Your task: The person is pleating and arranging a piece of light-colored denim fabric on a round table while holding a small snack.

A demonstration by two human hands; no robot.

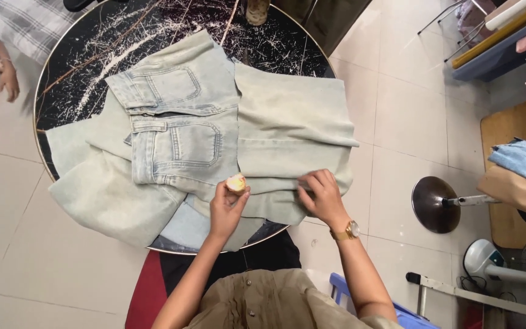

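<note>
1. Left hand [226, 207] is closed around a small rounded, pale yellow-orange lump [236, 182], pinched between thumb and fingers with its tip pointing down at the cloth; whether it is chalk or soap I cannot tell.
2. Right hand [319, 194], wearing a gold wristwatch [350, 229], lies flat with fingers spread and grips nothing, pressing the fabric near the table's near edge.
3. Between and under both hands lie the pale blue jeans [214, 140], folded, back pockets up, covering the middle of the round black table [92, 67]; one leg hangs over the left edge, another reaches toward the right edge.
4. To mark well, I judge the flat hand should keep the denim taut and smooth close beside the lump, so the layer beneath does not creep.
5. Light, even pressure probably suits the soft lump; a heavy stroke could drag the cloth.
6. Far left, beyond the table's edge, another person's hand [8, 79] is seen, well apart.
</note>
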